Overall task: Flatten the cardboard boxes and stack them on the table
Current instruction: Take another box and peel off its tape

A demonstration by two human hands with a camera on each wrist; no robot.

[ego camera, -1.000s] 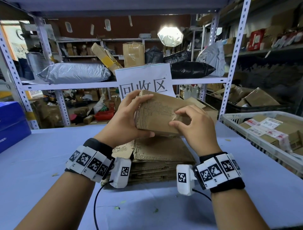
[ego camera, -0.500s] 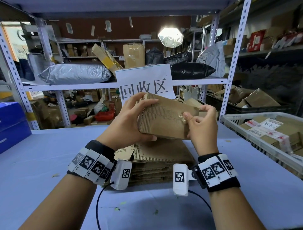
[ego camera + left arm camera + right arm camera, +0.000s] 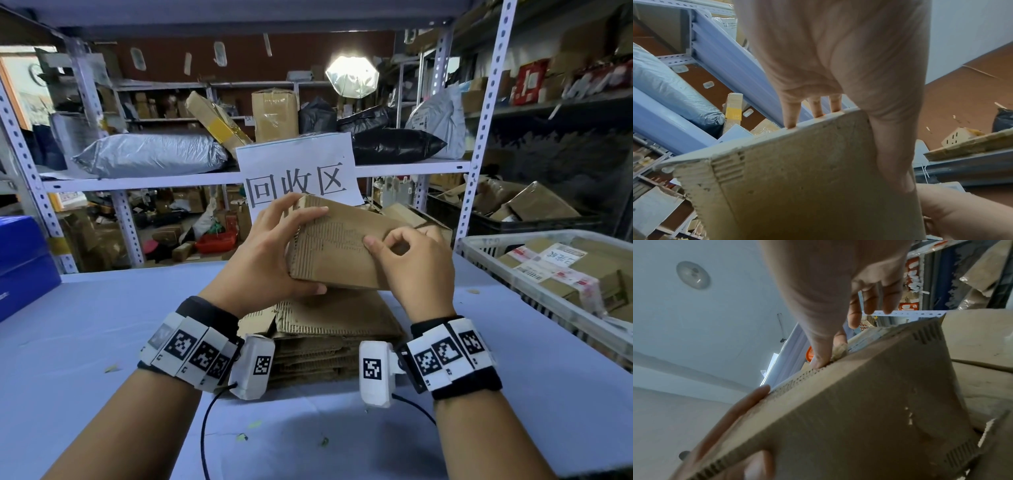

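- Head view: both hands hold a cardboard box point(image 3: 342, 246) up in the air, over the stack of flat boxes point(image 3: 329, 329) near the middle of the table point(image 3: 102, 325). The left hand point(image 3: 270, 253) wraps its left end, fingers on top, thumb under. The right hand point(image 3: 411, 263) pinches something small on the box top.
- Left wrist view: the left hand's fingers point(image 3: 790, 113) curl over the box's far edge.
- Right wrist view: the right hand's thumb and first finger point(image 3: 840, 340) pinch at the box's top edge.
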